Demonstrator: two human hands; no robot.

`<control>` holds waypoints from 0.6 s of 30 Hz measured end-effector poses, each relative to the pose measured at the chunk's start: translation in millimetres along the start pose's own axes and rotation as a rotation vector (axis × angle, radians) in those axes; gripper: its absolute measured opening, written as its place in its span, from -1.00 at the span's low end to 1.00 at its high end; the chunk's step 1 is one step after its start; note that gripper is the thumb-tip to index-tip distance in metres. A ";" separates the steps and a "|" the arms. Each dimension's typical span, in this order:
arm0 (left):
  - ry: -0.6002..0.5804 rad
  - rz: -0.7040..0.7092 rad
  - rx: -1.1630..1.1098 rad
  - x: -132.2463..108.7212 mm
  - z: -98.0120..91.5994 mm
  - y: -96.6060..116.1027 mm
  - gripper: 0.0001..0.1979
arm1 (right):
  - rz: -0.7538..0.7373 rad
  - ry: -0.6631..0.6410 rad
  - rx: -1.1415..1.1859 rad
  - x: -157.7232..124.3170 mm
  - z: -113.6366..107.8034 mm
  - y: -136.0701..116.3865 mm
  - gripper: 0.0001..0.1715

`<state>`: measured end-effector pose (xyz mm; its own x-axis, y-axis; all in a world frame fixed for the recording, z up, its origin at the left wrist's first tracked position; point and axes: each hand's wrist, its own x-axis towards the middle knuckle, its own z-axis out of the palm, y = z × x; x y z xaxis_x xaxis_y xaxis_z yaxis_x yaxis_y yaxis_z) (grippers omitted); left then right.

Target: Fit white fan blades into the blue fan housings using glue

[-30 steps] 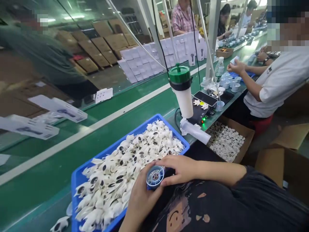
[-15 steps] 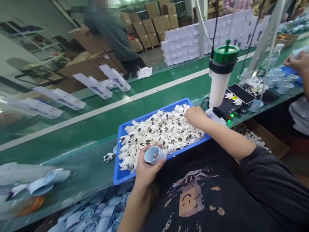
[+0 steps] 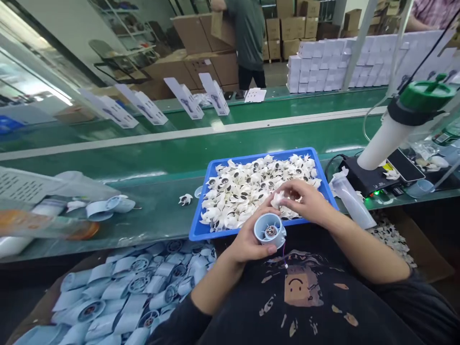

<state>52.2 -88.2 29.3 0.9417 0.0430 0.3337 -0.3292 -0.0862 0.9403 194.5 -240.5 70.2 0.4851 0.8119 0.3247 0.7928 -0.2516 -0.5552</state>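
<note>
My left hand point(image 3: 247, 242) is wrapped round a light blue fan housing point(image 3: 257, 231), its round opening tilted up. A small motor point(image 3: 270, 232) shows inside, and a thin wire with a white plug point(image 3: 286, 265) hangs from the housing. Just above and to the right, my right hand point(image 3: 305, 201) pinches a white fan impeller point(image 3: 277, 199) between thumb and fingers. Both hands are over the near side of a blue tray point(image 3: 199, 225) heaped with white impellers point(image 3: 233, 191). One loose impeller point(image 3: 185, 199) lies on the bench left of the tray.
Below the bench at left is a pile of blue housings point(image 3: 122, 292). To the right stand a white cylinder with a green cap point(image 3: 391, 129) and a black box point(image 3: 354, 177). Small white cartons point(image 3: 219, 98) stand along the far side. Another person point(image 3: 247, 38) stands behind the line.
My right hand has come back from the tray's far right to beside the housing, now with an impeller. The view has swung left, and the housing's opening shows its motor more clearly.
</note>
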 end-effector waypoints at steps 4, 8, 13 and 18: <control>-0.020 -0.020 0.025 4.2 7.0 2.4 -0.36 | -0.051 0.208 -0.008 -18.5 13.4 -3.4 -0.78; -0.073 -0.053 0.086 4.1 10.0 10.2 -0.33 | -0.071 0.229 0.004 -23.1 8.2 -5.0 -0.79; -0.129 -0.019 0.114 3.4 2.6 19.6 -0.36 | 0.021 0.168 0.307 -20.4 4.3 0.8 -0.78; 0.012 -0.023 0.352 1.3 -8.3 21.5 -0.48 | 0.073 0.006 0.649 -20.2 3.7 7.3 -0.56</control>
<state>45.8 -81.7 50.5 0.9471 0.0604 0.3153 -0.2618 -0.4231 0.8674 189.1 -256.8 56.8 0.5327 0.8015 0.2718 0.3746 0.0646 -0.9249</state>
